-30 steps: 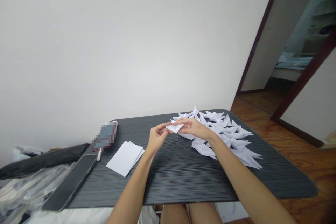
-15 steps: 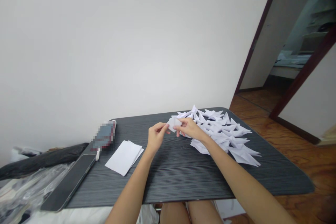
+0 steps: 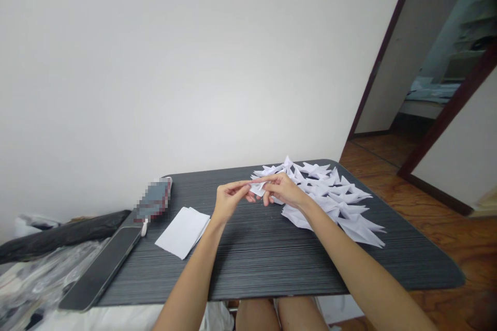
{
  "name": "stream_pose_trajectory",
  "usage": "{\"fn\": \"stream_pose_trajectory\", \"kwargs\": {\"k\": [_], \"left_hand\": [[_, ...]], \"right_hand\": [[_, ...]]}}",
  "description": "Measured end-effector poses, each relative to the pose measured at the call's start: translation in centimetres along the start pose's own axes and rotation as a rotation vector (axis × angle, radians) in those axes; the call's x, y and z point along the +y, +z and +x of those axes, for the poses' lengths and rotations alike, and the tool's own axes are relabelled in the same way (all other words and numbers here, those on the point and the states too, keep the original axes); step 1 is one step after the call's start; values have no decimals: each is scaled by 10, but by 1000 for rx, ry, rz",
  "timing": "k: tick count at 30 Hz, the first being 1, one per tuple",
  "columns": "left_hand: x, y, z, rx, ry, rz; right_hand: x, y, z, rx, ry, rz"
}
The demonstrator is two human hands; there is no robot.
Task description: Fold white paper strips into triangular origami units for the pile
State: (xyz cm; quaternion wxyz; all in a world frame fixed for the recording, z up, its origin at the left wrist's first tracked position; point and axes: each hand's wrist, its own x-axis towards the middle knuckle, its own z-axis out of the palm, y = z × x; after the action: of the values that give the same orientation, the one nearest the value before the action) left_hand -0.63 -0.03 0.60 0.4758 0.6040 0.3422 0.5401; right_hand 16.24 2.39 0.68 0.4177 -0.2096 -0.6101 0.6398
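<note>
Between both hands, above the dark table, is a small folded white paper [image 3: 258,188]. My left hand [image 3: 232,198] pinches its left side with thumb and fingers. On the right side, my right hand [image 3: 282,189] grips it, the index finger along the top edge and the lower fingers curled beneath. Fingers cover much of the paper, so its full shape is hidden. Just right of and behind my right hand lies a spread of folded white paper boats [image 3: 326,199] with pointed ends, partly screened by my right forearm.
A stack of white paper sheets [image 3: 182,232] lies on the table [image 3: 267,264] at the left. Beyond it rests a pixelated object [image 3: 153,200], with a dark flat phone-shaped item [image 3: 101,268] at the left edge. Behind the table rises a white wall [image 3: 194,62].
The paper has tilted from showing a broad diamond face to a narrower view. My fingers have closed in along its top edge, the two hands nearly meeting.
</note>
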Motion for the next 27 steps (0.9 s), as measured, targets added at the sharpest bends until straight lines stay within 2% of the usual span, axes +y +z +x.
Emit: {"fn": "stream_pose_trajectory", "kwargs": {"k": [10,17,21,25,27], "left_hand": [[1,-4,-2,-45,2,-127],[-1,0,-3,-133,-50,-337],[-2,1,-2,-64,-72,-228],[-6,0,1,-21,-63,14],[-9,-1,2,-11,-71,105]], "right_hand": [[-7,1,-4,-80,-49,4],[-3,0,-6,-146,-53,170],[-1,-2,-3,-133,-43,131],[2,-3,1,15,-33,-90],[3,-5,2,44,-7,-200]]}}
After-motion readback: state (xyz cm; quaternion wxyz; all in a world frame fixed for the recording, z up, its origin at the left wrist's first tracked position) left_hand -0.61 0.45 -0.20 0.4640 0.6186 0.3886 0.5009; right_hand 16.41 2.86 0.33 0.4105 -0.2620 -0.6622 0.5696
